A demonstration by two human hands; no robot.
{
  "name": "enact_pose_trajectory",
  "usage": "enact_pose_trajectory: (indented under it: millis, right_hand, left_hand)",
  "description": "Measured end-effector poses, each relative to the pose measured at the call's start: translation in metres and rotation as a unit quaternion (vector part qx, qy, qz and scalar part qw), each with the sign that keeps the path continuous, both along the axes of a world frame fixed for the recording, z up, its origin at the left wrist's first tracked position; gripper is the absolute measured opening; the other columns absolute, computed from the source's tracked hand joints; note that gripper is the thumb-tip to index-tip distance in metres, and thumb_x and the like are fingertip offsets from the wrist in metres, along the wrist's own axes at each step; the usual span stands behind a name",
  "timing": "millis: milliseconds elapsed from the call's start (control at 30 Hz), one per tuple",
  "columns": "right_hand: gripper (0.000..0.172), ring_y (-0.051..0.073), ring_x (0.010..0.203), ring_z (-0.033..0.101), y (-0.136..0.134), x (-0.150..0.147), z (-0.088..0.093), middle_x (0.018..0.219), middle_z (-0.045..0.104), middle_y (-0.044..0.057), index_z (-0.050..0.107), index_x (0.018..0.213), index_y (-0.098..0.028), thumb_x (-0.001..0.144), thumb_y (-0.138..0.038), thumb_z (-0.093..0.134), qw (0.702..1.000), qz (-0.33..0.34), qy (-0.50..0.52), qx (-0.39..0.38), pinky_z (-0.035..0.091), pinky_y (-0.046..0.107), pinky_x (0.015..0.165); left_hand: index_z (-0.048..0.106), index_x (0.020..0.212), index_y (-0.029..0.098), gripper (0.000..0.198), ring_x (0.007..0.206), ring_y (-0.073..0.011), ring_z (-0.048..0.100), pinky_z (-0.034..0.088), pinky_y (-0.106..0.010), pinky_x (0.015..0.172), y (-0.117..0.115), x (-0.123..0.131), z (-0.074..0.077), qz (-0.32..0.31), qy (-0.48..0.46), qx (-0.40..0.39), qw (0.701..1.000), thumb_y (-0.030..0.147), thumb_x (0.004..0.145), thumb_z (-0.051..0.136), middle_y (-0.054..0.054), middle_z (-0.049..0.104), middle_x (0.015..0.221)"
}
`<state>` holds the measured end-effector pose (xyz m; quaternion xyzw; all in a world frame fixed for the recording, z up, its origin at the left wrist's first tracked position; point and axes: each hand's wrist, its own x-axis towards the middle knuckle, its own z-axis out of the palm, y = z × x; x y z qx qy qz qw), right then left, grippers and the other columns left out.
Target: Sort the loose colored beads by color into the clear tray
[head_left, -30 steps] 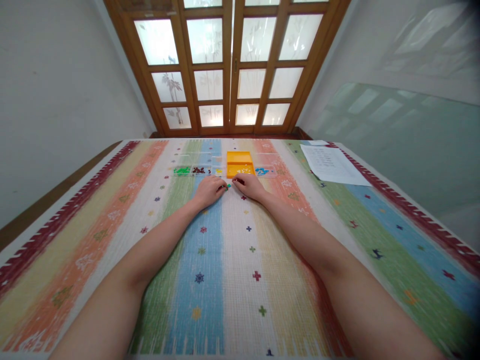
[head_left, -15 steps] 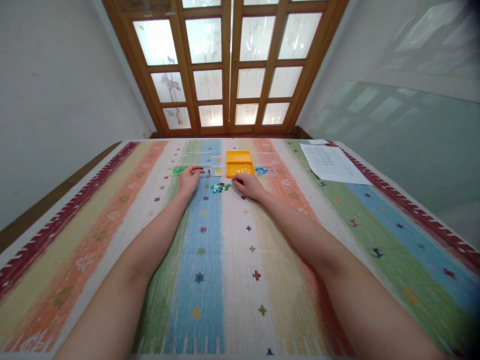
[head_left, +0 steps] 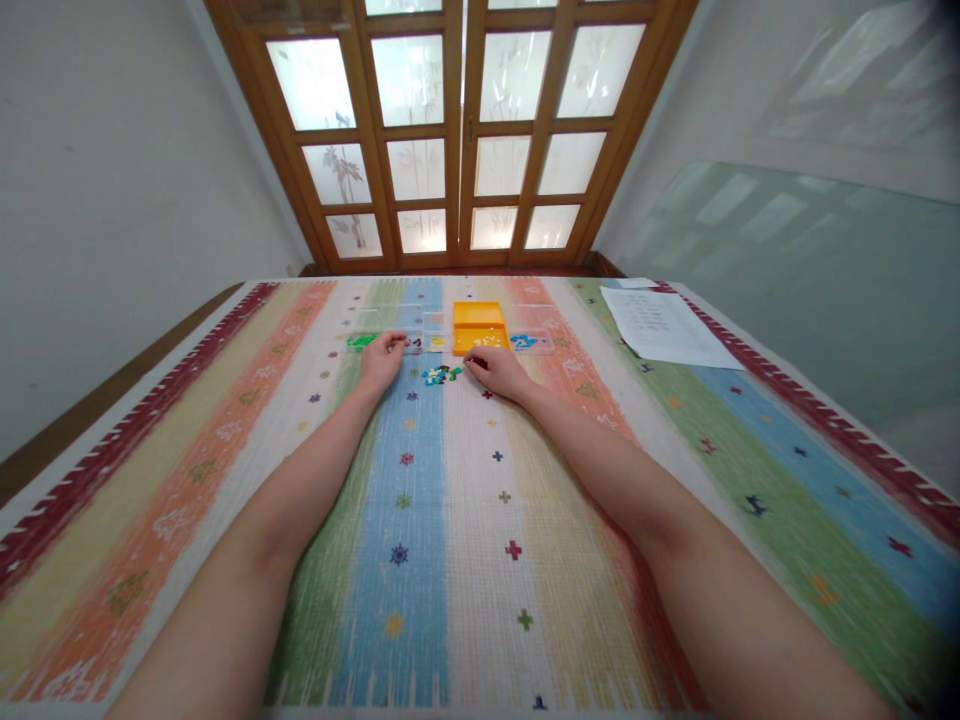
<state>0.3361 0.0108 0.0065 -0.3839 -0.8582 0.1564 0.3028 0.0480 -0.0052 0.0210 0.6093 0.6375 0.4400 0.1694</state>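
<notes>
Green pieces [head_left: 358, 342]: at the left end of the row; partly behind the left hand [head_left: 383, 360], so I would come away from them with a lift and not a sweep
Left hand: over the clear box [head_left: 413, 350]; fingers bent, tips drawn near together; from here I cannot tell whether they pinch anything
Brown pieces [head_left: 417, 342]: right at those fingertips, some hidden by them; I would go in from above, part thumb and finger only a little, and take few at once
Yellow pieces [head_left: 436, 342]: just right of the brown; easily brushed, I judge, so I would hold the knuckles high
Pile [head_left: 441, 376]: mixed colours on the cloth [head_left: 474, 560], between the hands, on the near side; I would bring the wrist around it
Orange box [head_left: 480, 352]: white pieces [head_left: 489, 341] inside; lid tipped back on the far side
Right hand [head_left: 495, 370]: just near of that box; fingers curled toward the thumb, contents unclear to me; best left quiet
Blue pieces [head_left: 523, 342]: farther right, apart from the fingers
</notes>
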Motion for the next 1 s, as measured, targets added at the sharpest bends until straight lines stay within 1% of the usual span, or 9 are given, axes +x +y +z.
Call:
enact_pose_trajectory:
  millis: [100,167,267,300,367,533,733,1000]
  right_hand:
    - [0.02,0.021,0.089,0.067,-0.001,0.0,0.002,0.1,0.078,0.007,0.077,0.101,-0.021,0.1,-0.027,0.057,1.0,-0.002,-0.002,-0.003,0.045,0.031,0.08]
    - [0.021,0.021,0.089,0.067,-0.002,-0.001,0.003,0.1,0.078,0.007,0.077,0.101,-0.021,0.1,-0.027,0.057,1.0,-0.004,-0.002,-0.004,0.045,0.031,0.081]
    - [0.021,0.022,0.089,0.067,-0.003,-0.002,0.003,0.1,0.078,0.007,0.077,0.101,-0.021,0.1,-0.028,0.057,1.0,-0.005,-0.003,-0.001,0.045,0.031,0.081]
    - [0.021,0.022,0.09,0.067,-0.003,-0.002,0.003,0.1,0.078,0.007,0.077,0.101,-0.021,0.1,-0.027,0.057,1.0,-0.005,-0.005,-0.001,0.045,0.031,0.081]
    - [0.021,0.022,0.091,0.067,-0.002,-0.002,0.003,0.1,0.078,0.007,0.077,0.101,-0.021,0.1,-0.027,0.057,1.0,-0.007,-0.011,-0.002,0.045,0.031,0.081]
    - [0.021,0.021,0.091,0.067,-0.003,-0.002,0.004,0.101,0.078,0.007,0.077,0.102,-0.022,0.1,-0.028,0.058,1.0,-0.01,-0.021,-0.005,0.045,0.03,0.081]
    - [0.02,0.021,0.091,0.068,-0.004,-0.002,0.005,0.1,0.078,0.007,0.077,0.102,-0.022,0.101,-0.028,0.058,1.0,-0.01,-0.023,-0.004,0.045,0.029,0.081]
    - [0.021,0.021,0.092,0.067,-0.003,-0.002,0.004,0.101,0.078,0.007,0.078,0.102,-0.022,0.101,-0.028,0.057,1.0,-0.008,-0.018,-0.006,0.046,0.03,0.083]
  left_hand:
    - [0.077,0.108,0.02,0.022,0.083,-0.0199,0.067,0.053,-0.034,0.088,-0.004,0.005,-0.001,-0.043,0.084,0.024,0.995,0.025,0.092,0.062,-0.005,0.079,0.102]
    - [0.077,0.105,0.021,0.019,0.08,-0.019,0.065,0.052,-0.033,0.084,-0.01,0.011,0.0,-0.111,0.134,0.036,0.984,0.026,0.092,0.064,-0.005,0.077,0.098]
    - [0.077,0.1,0.022,0.017,0.084,-0.0194,0.065,0.051,-0.033,0.083,-0.02,0.021,0.003,-0.251,0.204,0.044,0.945,0.029,0.094,0.064,-0.005,0.073,0.096]
    - [0.078,0.1,0.022,0.017,0.088,-0.02,0.065,0.051,-0.033,0.084,-0.024,0.024,0.004,-0.285,0.224,0.045,0.931,0.029,0.094,0.064,-0.005,0.071,0.098]
    - [0.078,0.102,0.023,0.017,0.094,-0.0211,0.066,0.051,-0.034,0.088,-0.028,0.027,0.006,-0.32,0.25,0.046,0.913,0.029,0.095,0.063,-0.006,0.069,0.102]
    - [0.077,0.105,0.024,0.017,0.098,-0.0216,0.066,0.051,-0.035,0.09,-0.031,0.027,0.008,-0.335,0.262,0.047,0.904,0.026,0.095,0.063,-0.006,0.067,0.106]
    - [0.078,0.104,0.023,0.018,0.095,-0.0212,0.065,0.051,-0.034,0.087,-0.029,0.024,0.007,-0.334,0.253,0.044,0.907,0.027,0.094,0.064,-0.006,0.065,0.103]
    - [0.078,0.102,0.023,0.018,0.096,-0.022,0.065,0.052,-0.036,0.089,-0.031,0.025,0.01,-0.347,0.257,0.046,0.901,0.026,0.094,0.062,-0.007,0.066,0.103]
